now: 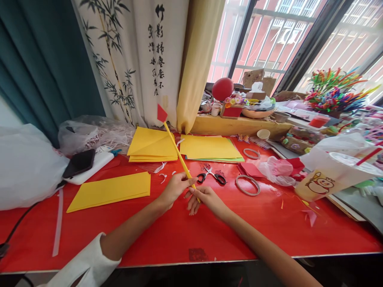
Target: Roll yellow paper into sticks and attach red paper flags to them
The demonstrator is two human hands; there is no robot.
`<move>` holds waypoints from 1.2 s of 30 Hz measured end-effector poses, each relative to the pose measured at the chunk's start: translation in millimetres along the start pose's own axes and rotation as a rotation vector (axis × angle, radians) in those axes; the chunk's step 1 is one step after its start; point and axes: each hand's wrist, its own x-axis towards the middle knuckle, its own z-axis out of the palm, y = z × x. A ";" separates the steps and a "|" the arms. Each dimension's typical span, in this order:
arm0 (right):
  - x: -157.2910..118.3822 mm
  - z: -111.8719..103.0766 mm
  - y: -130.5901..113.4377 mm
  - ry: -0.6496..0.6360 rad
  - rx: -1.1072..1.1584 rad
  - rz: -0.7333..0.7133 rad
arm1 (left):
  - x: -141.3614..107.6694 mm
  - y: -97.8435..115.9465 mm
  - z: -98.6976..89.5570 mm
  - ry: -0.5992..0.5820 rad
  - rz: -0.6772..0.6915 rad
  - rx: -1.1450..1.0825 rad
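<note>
A thin yellow paper stick [178,153] with a red pointed paper tip [162,113] slants up and to the left over the table. My left hand [176,189] pinches it a little above its lower end. Right beside it, my right hand [206,199] grips the bottom end between thumb and fingers. Just beyond the hands lie scissors [211,175] with black handles, blades spread. Yellow paper stacks [152,145] rest behind the stick, and folded yellow sheets [110,191] lie to the left.
Tape rolls [247,185], red paper pieces [250,170] and a drink cup [323,179] with a straw stand on the right. At the left are a phone [79,163], a white plastic bag [28,167] and a strip of tape [58,223]. The red table [155,239] ends at its front edge.
</note>
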 end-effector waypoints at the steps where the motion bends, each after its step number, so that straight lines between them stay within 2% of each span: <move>1: -0.7 -0.1 -0.2 -0.001 -0.003 -0.006 | 0.1 0.5 -0.4 -0.030 -0.007 0.009; 4: -2.4 1.8 -0.3 -0.014 -0.027 -0.006 | -0.5 0.4 -0.9 -0.089 -0.028 0.041; 8: -1.7 4.4 -0.5 -0.039 -0.097 0.023 | -0.7 -0.9 -1.8 -0.064 -0.028 0.086; 10: -0.4 0.8 -1.7 0.021 -0.137 -0.005 | 0.0 0.6 -3.4 -0.102 -0.022 0.111; 14: 0.7 -15.1 -8.0 0.257 -0.182 -0.156 | 0.7 5.1 -5.7 -0.263 -0.023 0.181; 18: -0.9 -23.6 -14.7 0.334 -0.168 -0.233 | -1.6 4.1 -3.8 -0.340 -0.084 0.250; 21: -1.8 -21.5 -16.5 0.344 -0.137 -0.234 | -2.3 1.1 -1.7 -0.346 -0.098 0.250; 26: -2.8 -15.9 -17.0 0.281 -0.111 -0.191 | -2.2 -1.3 1.4 -0.318 -0.094 0.203; 33: -5.1 -15.4 -17.5 0.369 -0.056 -0.210 | -4.0 4.6 4.1 -0.316 -0.095 0.146; 36: -4.6 -15.7 -18.2 0.360 -0.040 -0.210 | -5.3 5.9 3.2 -0.307 -0.115 0.126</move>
